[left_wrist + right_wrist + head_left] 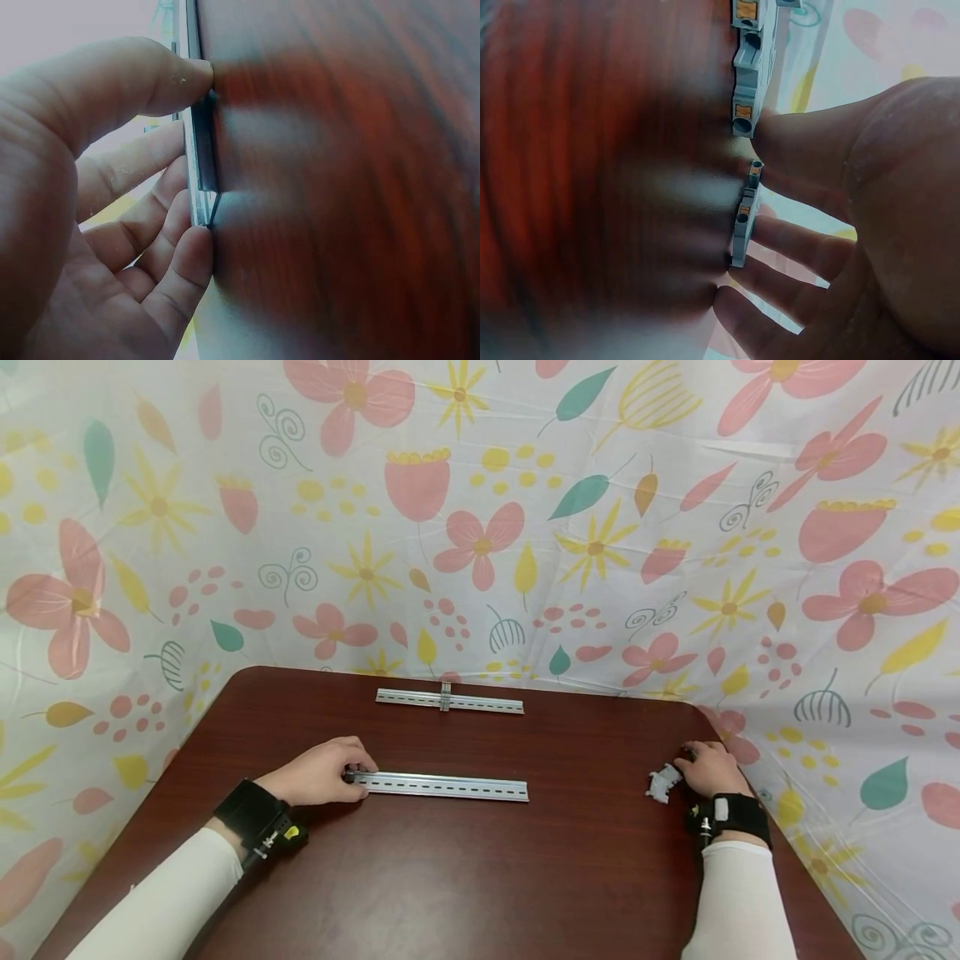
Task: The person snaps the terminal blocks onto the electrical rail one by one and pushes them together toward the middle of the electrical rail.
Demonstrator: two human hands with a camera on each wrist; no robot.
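My left hand holds the left end of a slotted metal DIN rail lying on the table. In the left wrist view, the thumb is on one side of the rail and the fingers are on the other. A dark piece sits at that end, partly covered by the thumb. At the table's right side, my right hand has thumb and fingers around a slim grey terminal block with orange inserts. Another grey terminal block lies just left of this hand; it looms larger in the right wrist view.
Farther back on the brown table lies a second DIN rail, with a small clipped-on piece near its middle. A floral sheet hangs along the table's back and sides.
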